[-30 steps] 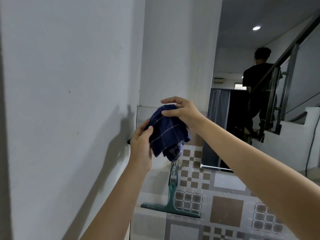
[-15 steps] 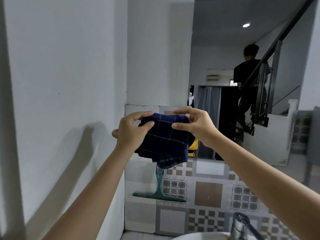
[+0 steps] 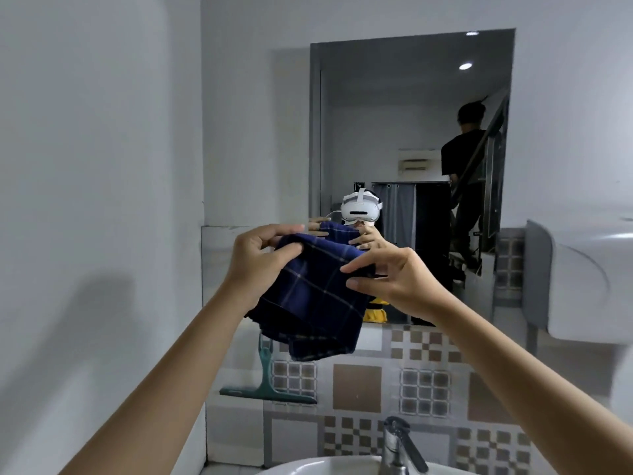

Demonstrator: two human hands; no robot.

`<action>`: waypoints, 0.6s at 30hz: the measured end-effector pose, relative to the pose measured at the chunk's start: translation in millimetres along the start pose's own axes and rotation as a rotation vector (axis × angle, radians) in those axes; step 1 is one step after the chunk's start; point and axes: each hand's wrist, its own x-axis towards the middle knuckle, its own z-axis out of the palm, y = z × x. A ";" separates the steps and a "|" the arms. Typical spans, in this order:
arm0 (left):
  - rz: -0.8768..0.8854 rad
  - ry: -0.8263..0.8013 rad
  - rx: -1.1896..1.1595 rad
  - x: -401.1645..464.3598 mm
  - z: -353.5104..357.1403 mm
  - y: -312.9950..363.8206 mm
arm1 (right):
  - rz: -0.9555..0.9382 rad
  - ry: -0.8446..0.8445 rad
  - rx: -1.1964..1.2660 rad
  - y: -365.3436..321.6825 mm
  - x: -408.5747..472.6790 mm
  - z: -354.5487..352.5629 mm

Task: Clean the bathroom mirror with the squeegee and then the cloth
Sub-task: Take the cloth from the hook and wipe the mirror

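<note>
A dark blue checked cloth (image 3: 315, 299) hangs folded between both hands in front of the mirror's lower left corner. My left hand (image 3: 255, 265) pinches its upper left edge and my right hand (image 3: 390, 279) pinches its upper right edge. The rectangular mirror (image 3: 394, 132) is fixed on the white wall above the tiled band. It reflects my hands, the cloth and a white headset. The green squeegee (image 3: 267, 382) hangs on the tiled wall below the cloth, blade downward, its upper handle hidden by the cloth.
A white sink rim (image 3: 329, 467) and a chrome tap (image 3: 399, 447) lie at the bottom edge. A white wall (image 3: 96, 200) stands close on the left. A white fixture (image 3: 582, 286) juts out at the right. The mirror shows a person in black on stairs.
The view has swung right and down, bringing the whole mirror, the tap and the sink into sight. Both hands have spread the cloth wider and hold it lower before the mirror.
</note>
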 end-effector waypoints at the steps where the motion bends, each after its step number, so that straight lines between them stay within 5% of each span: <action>1: 0.000 -0.020 -0.018 -1.9 9.9 4.9 | -0.003 0.021 -0.001 3.8 -6.5 -8.3; 6: -0.036 -0.060 -0.126 -8.7 60.1 25.5 | 0.088 0.207 0.231 19.9 -37.5 -34.9; 12: -0.079 -0.070 -0.223 -7.3 107.0 32.1 | 0.215 0.122 0.746 33.3 -63.0 -51.0; 18: -0.139 -0.088 -0.246 18.5 137.2 27.7 | 0.115 0.291 0.706 27.8 -50.0 -85.7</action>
